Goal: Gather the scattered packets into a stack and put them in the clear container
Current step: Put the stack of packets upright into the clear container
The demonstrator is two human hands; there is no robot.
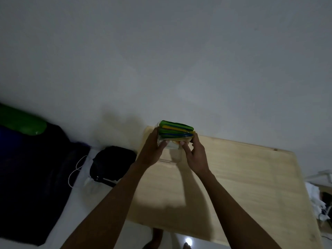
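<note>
While our left hand (152, 146) and right hand (195, 150) squeeze the packets (177, 131) into the box (172, 151) (it is see-through), some could pop out.

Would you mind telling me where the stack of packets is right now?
In the head view, the stack of packets is held between the left hand and right hand, above the far left corner of the wooden table.

Bare forearms (115, 200) (no sleeves, rings)
</note>
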